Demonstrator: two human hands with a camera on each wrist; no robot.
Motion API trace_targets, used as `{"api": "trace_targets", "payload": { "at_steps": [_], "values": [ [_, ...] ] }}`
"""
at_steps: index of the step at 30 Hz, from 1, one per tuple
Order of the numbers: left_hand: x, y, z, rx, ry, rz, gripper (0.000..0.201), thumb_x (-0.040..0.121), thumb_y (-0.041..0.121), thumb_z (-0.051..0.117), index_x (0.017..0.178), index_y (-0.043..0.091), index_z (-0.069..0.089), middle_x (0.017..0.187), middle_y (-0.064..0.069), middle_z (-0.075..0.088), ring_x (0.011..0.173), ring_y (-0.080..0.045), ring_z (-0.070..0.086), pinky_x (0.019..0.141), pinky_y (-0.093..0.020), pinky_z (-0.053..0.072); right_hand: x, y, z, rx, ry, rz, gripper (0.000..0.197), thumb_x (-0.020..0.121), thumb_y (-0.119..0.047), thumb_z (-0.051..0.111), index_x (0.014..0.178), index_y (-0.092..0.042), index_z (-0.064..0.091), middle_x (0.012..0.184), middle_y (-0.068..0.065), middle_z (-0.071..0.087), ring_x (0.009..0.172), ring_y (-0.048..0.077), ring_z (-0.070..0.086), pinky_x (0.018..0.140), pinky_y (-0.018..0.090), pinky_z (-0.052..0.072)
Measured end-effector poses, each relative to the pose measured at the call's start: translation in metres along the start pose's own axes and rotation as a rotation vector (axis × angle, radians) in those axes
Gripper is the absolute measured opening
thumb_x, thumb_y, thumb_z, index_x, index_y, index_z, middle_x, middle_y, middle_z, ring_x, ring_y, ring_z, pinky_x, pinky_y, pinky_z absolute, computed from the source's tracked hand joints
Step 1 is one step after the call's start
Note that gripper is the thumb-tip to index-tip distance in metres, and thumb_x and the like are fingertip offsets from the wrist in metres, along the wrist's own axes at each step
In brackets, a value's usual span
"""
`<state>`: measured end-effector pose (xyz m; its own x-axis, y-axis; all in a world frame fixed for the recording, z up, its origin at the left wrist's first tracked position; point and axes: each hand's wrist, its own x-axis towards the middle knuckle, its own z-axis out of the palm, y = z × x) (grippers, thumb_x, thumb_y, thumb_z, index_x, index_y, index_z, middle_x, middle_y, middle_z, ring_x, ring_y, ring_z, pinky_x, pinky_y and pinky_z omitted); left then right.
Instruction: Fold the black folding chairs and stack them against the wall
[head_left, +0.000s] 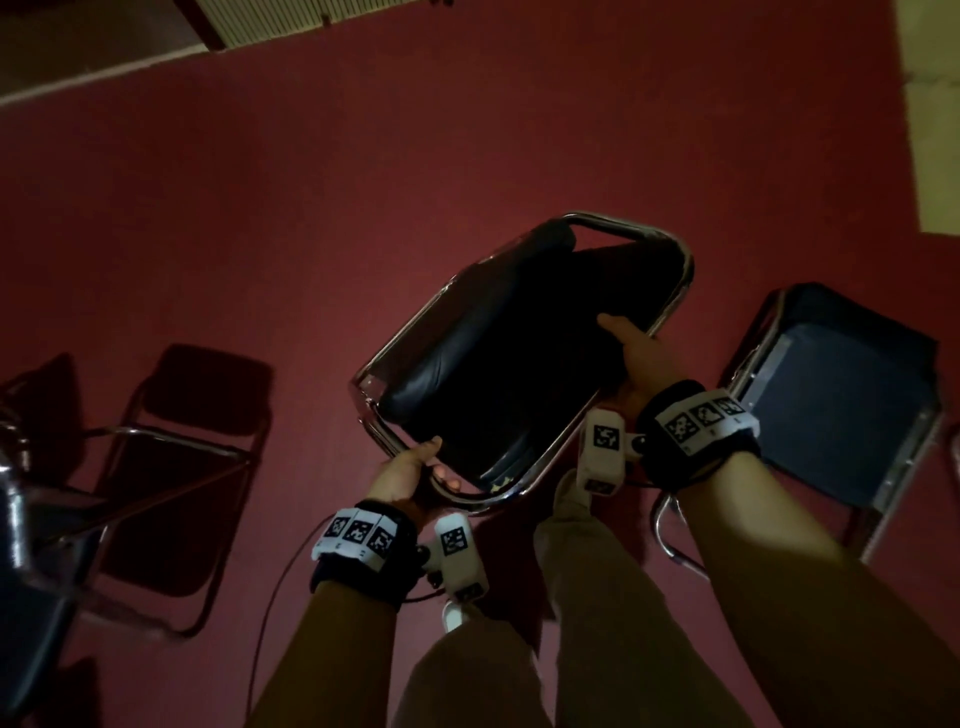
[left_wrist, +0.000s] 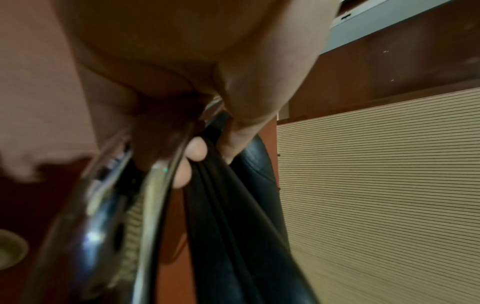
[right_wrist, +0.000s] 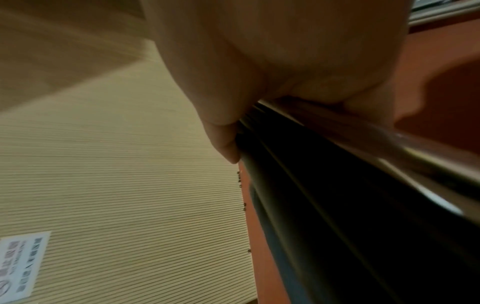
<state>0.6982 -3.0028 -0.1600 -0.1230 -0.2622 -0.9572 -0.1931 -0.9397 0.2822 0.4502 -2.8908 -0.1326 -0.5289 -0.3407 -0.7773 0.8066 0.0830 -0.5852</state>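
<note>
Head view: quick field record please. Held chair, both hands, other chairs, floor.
held chair: folded chair, black pads, chrome frame, lifted off the floor
left hand: left hand grips the frame's near curved end
right hand: right hand grips the frame's right side rail
other chairs: open chair left; blue-seat chair right
floor: red carpet

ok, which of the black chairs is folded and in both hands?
The centre chair, folded flat, left hand and right hand gripping its chrome frame; the others stand on the floor.
</note>
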Motion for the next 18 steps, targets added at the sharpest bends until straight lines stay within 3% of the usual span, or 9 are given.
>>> {"api": "trace_targets", "payload": {
  "at_steps": [3, 6, 8, 10, 12, 15, 18],
  "values": [
    [0.010, -0.020, -0.032, 0.008, 0.010, -0.011, 0.017, 0.101, 0.013, 0.054, 0.084, 0.010, 0.056, 0.042, 0.001, 0.038, 0.033, -0.013, 0.040, 0.040, -0.020, 0.041, -0.019, 0.042, -0.007, 0.023, 0.018, 0.032, 0.042, 0.084, -0.025, 0.073, 0.122, -0.008, 0.064, 0.112, 0.017, 0.071, 0.096, 0.035, 0.071, 0.075, 0.052, 0.058],
    [0.022, -0.038, -0.062, 0.007, -0.005, -0.041, 0.020, 0.099, 0.013, 0.056, 0.079, 0.008, 0.057, 0.050, -0.003, 0.049, 0.043, -0.019, 0.051, 0.049, -0.030, 0.051, -0.036, 0.081, -0.015, 0.027, 0.027, 0.087, 0.045, 0.084, -0.029, 0.072, 0.124, -0.009, 0.063, 0.116, 0.017, 0.070, 0.097, 0.034, 0.071, 0.071, 0.046, 0.058],
    [0.031, -0.048, -0.082, 0.021, -0.002, -0.048, 0.014, 0.097, 0.012, 0.058, 0.085, 0.005, 0.061, 0.063, -0.008, 0.057, 0.053, -0.024, 0.058, 0.059, -0.038, 0.057, -0.047, 0.106, -0.022, 0.026, 0.052, 0.110, 0.041, 0.087, -0.029, 0.070, 0.122, -0.008, 0.064, 0.114, 0.015, 0.071, 0.090, 0.031, 0.072, 0.064, 0.042, 0.059],
    [0.040, -0.058, -0.098, 0.052, -0.003, -0.049, 0.007, 0.095, 0.014, 0.060, 0.092, 0.008, 0.061, 0.077, -0.009, 0.055, 0.067, -0.025, 0.055, 0.069, -0.045, 0.053, -0.056, 0.127, -0.029, 0.035, 0.049, 0.134, 0.039, 0.091, -0.029, 0.066, 0.122, -0.007, 0.063, 0.110, 0.014, 0.071, 0.080, 0.028, 0.073, 0.059, 0.038, 0.058],
    [0.049, -0.072, -0.110, 0.084, -0.017, -0.055, 0.008, 0.098, 0.015, 0.056, 0.095, 0.009, 0.060, 0.084, -0.010, 0.058, 0.074, -0.028, 0.058, 0.070, -0.046, 0.053, -0.061, 0.146, -0.039, 0.027, 0.034, 0.169, 0.038, 0.094, -0.031, 0.061, 0.123, -0.007, 0.062, 0.103, 0.013, 0.071, 0.073, 0.025, 0.073, 0.055, 0.035, 0.058],
    [0.060, -0.091, -0.127, 0.145, -0.005, -0.048, 0.013, 0.098, 0.019, 0.057, 0.107, 0.009, 0.060, 0.086, -0.009, 0.059, 0.066, -0.026, 0.055, 0.059, -0.036, 0.050, -0.066, 0.175, -0.055, 0.031, 0.061, 0.218, 0.040, 0.094, -0.032, 0.061, 0.128, -0.010, 0.059, 0.115, 0.014, 0.069, 0.093, 0.030, 0.070, 0.059, 0.038, 0.059],
    [0.077, -0.118, -0.144, 0.152, 0.044, -0.041, 0.029, 0.093, 0.020, 0.064, 0.119, 0.007, 0.061, 0.089, -0.011, 0.059, 0.063, -0.025, 0.052, 0.063, -0.038, 0.047, -0.065, 0.202, -0.074, 0.031, 0.070, 0.231, 0.039, 0.096, -0.032, 0.059, 0.128, -0.010, 0.058, 0.121, 0.015, 0.066, 0.101, 0.031, 0.066, 0.069, 0.040, 0.056]
  ]
}}
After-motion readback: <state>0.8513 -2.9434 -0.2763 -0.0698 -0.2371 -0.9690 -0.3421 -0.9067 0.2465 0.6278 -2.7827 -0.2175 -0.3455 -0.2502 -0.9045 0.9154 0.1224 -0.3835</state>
